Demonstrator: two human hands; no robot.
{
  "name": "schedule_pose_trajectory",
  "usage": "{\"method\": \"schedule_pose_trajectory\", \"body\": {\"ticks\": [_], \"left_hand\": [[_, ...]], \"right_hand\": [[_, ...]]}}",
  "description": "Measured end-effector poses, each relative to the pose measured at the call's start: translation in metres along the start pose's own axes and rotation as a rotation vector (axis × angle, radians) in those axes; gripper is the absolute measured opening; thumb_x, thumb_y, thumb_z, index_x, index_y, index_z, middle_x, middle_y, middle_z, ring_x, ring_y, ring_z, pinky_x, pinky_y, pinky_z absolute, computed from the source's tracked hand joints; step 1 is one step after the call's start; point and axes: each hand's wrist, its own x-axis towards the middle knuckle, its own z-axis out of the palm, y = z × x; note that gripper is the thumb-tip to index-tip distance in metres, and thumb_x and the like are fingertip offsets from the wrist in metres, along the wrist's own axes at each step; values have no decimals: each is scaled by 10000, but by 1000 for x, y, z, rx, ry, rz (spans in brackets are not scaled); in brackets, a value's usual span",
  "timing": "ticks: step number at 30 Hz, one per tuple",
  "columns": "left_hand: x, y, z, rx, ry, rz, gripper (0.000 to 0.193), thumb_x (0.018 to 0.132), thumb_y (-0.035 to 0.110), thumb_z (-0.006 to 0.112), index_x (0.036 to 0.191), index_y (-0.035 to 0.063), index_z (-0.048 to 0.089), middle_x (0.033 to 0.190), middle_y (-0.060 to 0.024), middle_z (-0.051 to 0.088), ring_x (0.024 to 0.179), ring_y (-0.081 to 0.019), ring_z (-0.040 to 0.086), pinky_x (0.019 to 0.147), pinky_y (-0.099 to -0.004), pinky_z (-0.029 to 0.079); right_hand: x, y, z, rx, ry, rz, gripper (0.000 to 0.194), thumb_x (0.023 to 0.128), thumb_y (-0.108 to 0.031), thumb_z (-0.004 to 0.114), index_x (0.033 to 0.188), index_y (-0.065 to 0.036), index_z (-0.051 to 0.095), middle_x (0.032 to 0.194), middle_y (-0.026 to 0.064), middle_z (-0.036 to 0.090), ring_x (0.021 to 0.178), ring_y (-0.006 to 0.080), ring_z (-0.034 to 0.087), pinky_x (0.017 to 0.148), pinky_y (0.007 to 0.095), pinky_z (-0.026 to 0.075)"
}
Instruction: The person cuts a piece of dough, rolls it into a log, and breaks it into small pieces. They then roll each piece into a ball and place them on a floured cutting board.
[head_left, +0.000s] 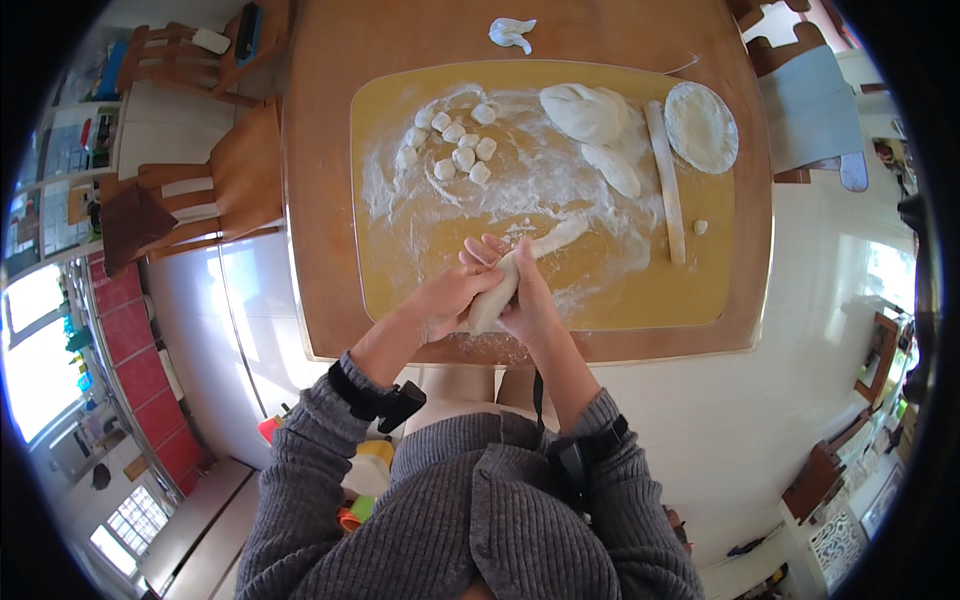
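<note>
Between my two hands a long rope of white dough (493, 297) slants over the near edge of the yellow mat. My left hand (457, 291) grips it from the left, with some fingers curled around its far side. From the right my right hand (531, 294) closes on the same rope, thumb pointing away from me. The rope's far end stretches up and right, over the floured mat (465, 259). Several small dough pieces (463, 157) lie in a cluster at the mat's far left. Toward the far right sit a large dough lump (586, 112) and a smaller oblong piece (612, 171).
A wooden rolling pin (666, 187) lies right of the dough lumps, beside a bowl of flour (701, 127). One small dough bit (700, 226) rests near the pin. Beyond the mat, a crumpled white tissue (512, 34) is on the wooden table (322, 187). Chairs (247, 176) stand at the left.
</note>
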Motion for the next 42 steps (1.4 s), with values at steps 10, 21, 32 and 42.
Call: {"method": "schedule_pose_trajectory", "body": {"ticks": [10,21,32,42], "left_hand": [[-22,-7,18,297,-23,-150,287,896,330,647,861,103,476,598,28,420,445,-46,347,391,-215,258],[-58,-15,24,379,-93,-195,243,901,222,628,779,88,466,543,46,370,400,-37,294,366,-215,221],[-78,-18,16,316,-172,-184,252,916,229,597,755,110,443,557,61,328,426,-27,247,380,-210,177],[-87,-17,13,433,-170,-261,302,912,244,582,686,136,413,558,68,317,439,-28,233,395,-211,165]], "right_hand": [[11,-1,6,-40,86,-110,425,884,-508,597,696,-164,434,551,-57,378,507,89,381,852,389,490],[13,-17,1,273,14,-212,414,874,-503,602,667,-187,432,483,-72,379,389,42,343,423,201,372],[10,-47,0,348,94,-267,365,894,-460,591,725,-151,498,508,-72,395,406,25,365,378,182,344],[2,-73,-20,246,83,-458,441,869,-492,615,627,-179,422,488,-68,340,393,35,299,354,188,285]]}}
